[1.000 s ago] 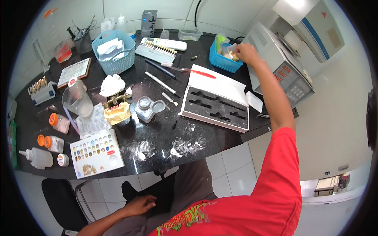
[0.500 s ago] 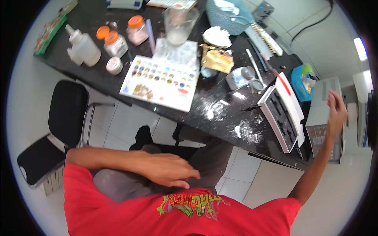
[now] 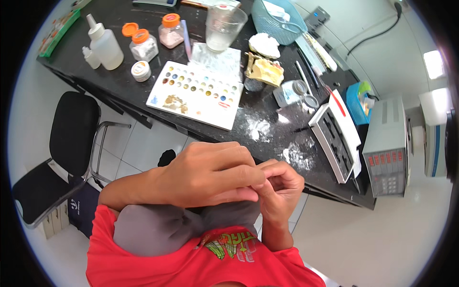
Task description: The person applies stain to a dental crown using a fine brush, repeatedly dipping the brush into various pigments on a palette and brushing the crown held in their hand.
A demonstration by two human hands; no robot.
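While together, grip unclear, both hands (image 3: 208, 173) (image 3: 283, 192) near colourful lettering (image 3: 241, 245) on the red shirt (image 3: 167, 270)

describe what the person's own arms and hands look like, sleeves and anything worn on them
The left hand and right hand are bare, with no glove, ring or watch visible. Both forearms are uncovered too. The short sleeves are plain red, part of a red shirt whose chest carries a print with bright green in it.
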